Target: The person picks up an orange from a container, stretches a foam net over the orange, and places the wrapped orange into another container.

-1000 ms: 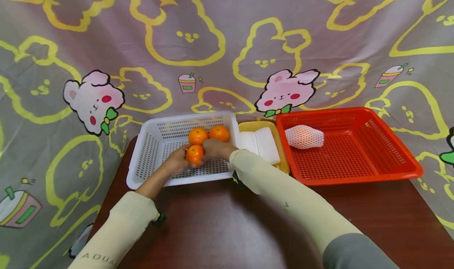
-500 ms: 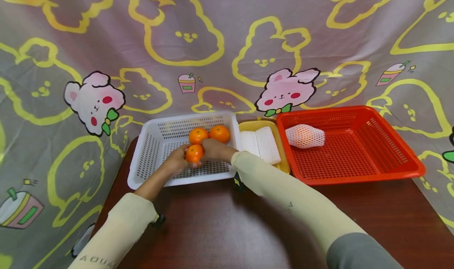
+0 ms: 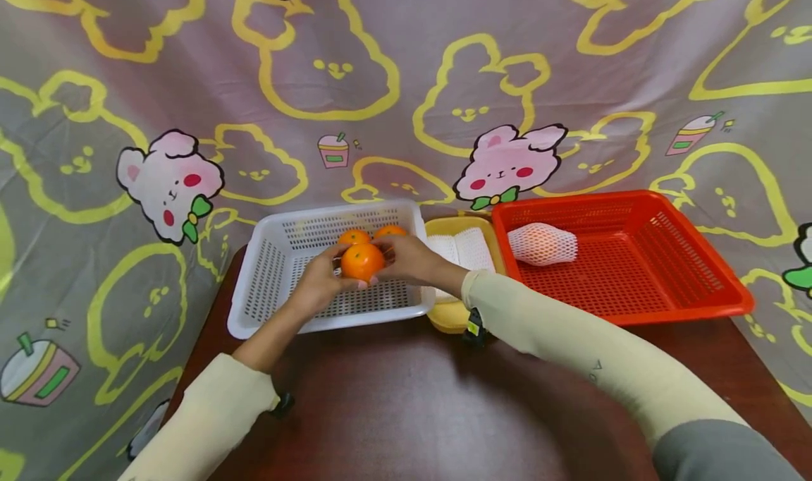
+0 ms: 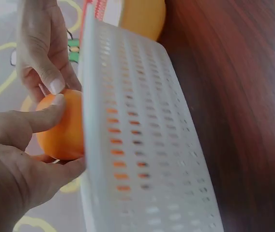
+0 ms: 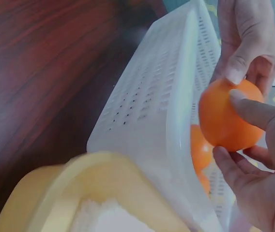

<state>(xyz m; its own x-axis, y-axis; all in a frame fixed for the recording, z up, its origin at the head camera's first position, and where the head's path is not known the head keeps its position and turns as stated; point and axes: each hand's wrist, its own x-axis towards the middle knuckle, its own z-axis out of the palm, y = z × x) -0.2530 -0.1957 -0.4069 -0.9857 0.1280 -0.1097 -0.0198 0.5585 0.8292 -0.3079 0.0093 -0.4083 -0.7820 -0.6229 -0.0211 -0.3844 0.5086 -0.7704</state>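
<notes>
Both hands hold one round orange [image 3: 362,262] over the white perforated basket [image 3: 279,329]. My left hand [image 3: 316,282] grips its left side, thumb along the near face. From the right, my right hand [image 3: 411,258] curls fingers and thumb round the same fruit. In the right wrist view the orange [image 5: 227,116] is raised above the basket's rim, with both thumbs on it. Behind it in the basket lie two more oranges, one on the left [image 3: 353,236] and one on the right [image 3: 390,230], both partly hidden by the held fruit and right hand.
A yellow tray [image 3: 447,320] with white foam net sleeves [image 3: 472,248] stands between the white basket and a red basket [image 3: 641,317]. One fruit in a foam net [image 3: 542,245] lies at the red basket's left end. A patterned cloth [image 3: 380,58] hangs behind the brown table [image 3: 393,396].
The held orange has come up and slightly right, now overlapping the two behind it. My right forearm has shifted right, and more of the yellow tray's front shows.
</notes>
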